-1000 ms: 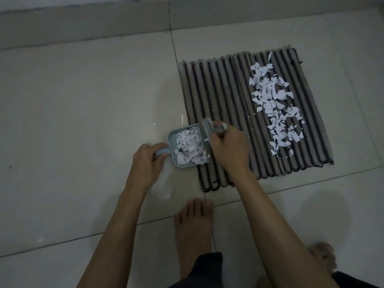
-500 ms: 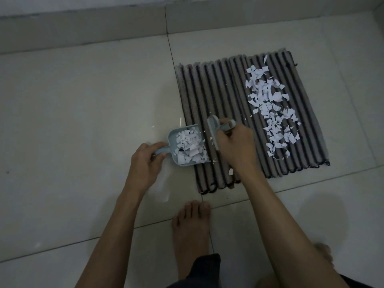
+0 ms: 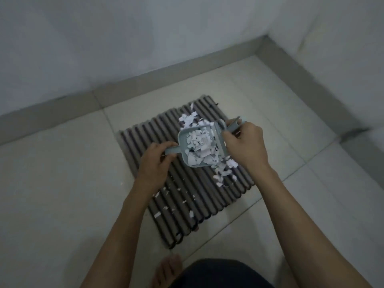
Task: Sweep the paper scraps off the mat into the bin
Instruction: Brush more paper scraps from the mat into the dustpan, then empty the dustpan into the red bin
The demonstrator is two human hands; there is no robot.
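The floor is pale tile, with a wall behind and a corner at upper right that the earlier frames did not show; the view has swung up and turned. The ribbed mat now lies skewed, its ribs running from upper left to lower right, where half a second ago they ran nearly straight up the frame. The dustpan sits over the mat's far half, long axis left to right, handle pointing left and mouth to the right; before it lay at the mat's left edge. The left hand has its grip clenched on that handle. The right hand grips the brush at the pan's mouth. Scraps fill the pan, more lie just beside its mouth, and a few are scattered on the near ribs.
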